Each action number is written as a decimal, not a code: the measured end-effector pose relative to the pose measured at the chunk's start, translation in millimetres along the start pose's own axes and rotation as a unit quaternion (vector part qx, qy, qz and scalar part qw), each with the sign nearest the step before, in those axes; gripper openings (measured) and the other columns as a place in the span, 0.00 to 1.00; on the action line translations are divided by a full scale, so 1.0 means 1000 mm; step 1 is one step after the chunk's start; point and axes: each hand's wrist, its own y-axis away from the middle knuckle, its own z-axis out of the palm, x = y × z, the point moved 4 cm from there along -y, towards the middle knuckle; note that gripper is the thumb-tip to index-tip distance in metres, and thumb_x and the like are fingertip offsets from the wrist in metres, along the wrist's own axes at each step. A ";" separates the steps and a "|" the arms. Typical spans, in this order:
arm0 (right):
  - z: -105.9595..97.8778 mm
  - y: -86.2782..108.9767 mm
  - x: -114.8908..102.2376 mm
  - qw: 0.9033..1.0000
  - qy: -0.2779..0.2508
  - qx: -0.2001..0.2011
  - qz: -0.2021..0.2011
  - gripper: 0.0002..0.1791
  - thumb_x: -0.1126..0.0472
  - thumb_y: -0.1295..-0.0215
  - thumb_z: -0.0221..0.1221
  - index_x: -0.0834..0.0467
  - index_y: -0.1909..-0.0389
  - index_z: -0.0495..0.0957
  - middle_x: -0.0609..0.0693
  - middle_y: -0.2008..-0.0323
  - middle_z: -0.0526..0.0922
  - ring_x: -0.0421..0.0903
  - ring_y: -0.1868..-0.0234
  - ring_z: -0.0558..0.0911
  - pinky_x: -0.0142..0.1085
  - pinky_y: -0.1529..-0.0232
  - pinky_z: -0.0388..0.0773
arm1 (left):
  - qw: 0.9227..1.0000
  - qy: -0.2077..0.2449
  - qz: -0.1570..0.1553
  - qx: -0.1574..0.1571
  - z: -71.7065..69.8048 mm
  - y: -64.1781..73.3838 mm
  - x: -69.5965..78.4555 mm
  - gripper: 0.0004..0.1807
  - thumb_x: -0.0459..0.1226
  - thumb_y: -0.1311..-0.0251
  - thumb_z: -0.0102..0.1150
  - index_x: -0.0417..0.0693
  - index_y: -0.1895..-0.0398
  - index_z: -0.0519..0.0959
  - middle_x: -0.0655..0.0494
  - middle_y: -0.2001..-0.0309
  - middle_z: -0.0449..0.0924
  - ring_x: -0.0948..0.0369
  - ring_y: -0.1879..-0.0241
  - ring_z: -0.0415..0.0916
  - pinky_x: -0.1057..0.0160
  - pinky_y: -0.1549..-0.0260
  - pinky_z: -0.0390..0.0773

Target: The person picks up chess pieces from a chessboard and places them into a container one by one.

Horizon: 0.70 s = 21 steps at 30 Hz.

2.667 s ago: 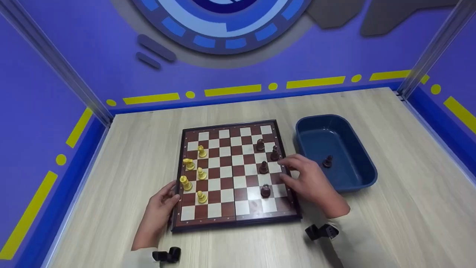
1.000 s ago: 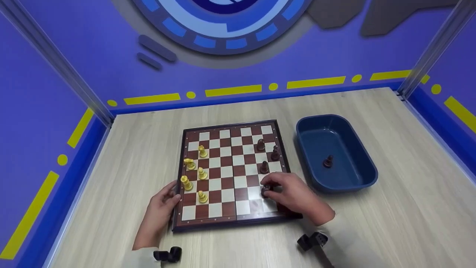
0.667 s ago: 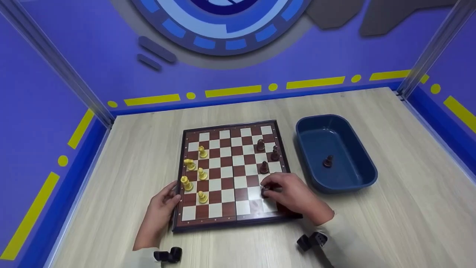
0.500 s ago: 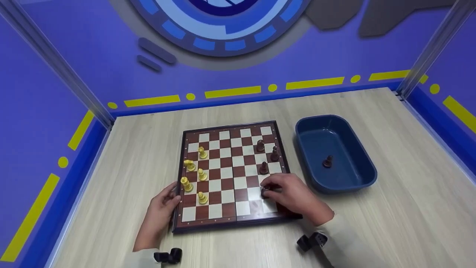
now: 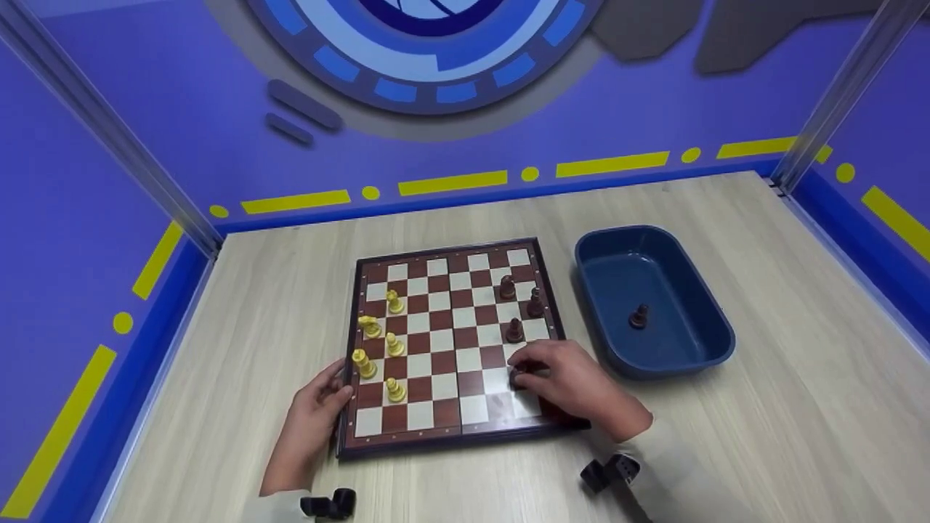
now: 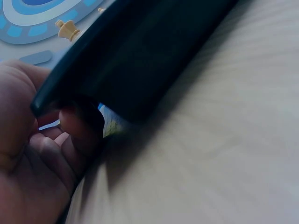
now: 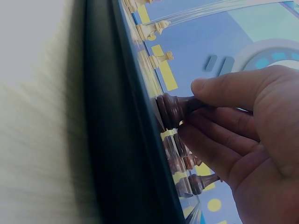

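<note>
A folding chessboard [image 5: 407, 436] with red-brown and white squares lies on the table. My left hand [image 5: 310, 418] grips its left edge, thumb over the rim and fingers curled beneath, as the left wrist view shows. Near the front right of the board, my right hand [image 5: 570, 381] pinches a dark brown chess piece [image 7: 173, 110] between thumb and fingers. The piece's base is at the board surface; its top is hidden by the fingers. Three other dark pieces stand farther back, among them one dark pawn [image 5: 514, 330]. Several yellow pieces, including a yellow knight [image 5: 370, 327], stand along the left side.
To the right of the board sits a dark blue tub [image 5: 716, 363] holding one dark chess piece [image 5: 639, 317]. Blue-purple panels [image 5: 465, 149] with yellow marks enclose the table [image 5: 276, 290] at the back and sides.
From the board's right edge, my right hand has moved left and toward me to the front dark piece and pinched it. Since then it has stayed there. My left hand keeps its hold.
</note>
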 end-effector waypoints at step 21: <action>-0.002 0.000 -0.002 1.000 0.002 0.009 -0.011 0.10 0.60 0.43 0.67 0.56 0.60 0.85 0.46 0.62 0.88 0.43 0.58 0.85 0.39 0.54 0.80 | 1.000 0.015 0.023 -0.008 -0.001 0.001 0.001 0.28 0.30 0.33 0.53 0.39 0.30 0.63 0.42 0.55 0.74 0.68 0.61 0.78 0.69 0.61 0.80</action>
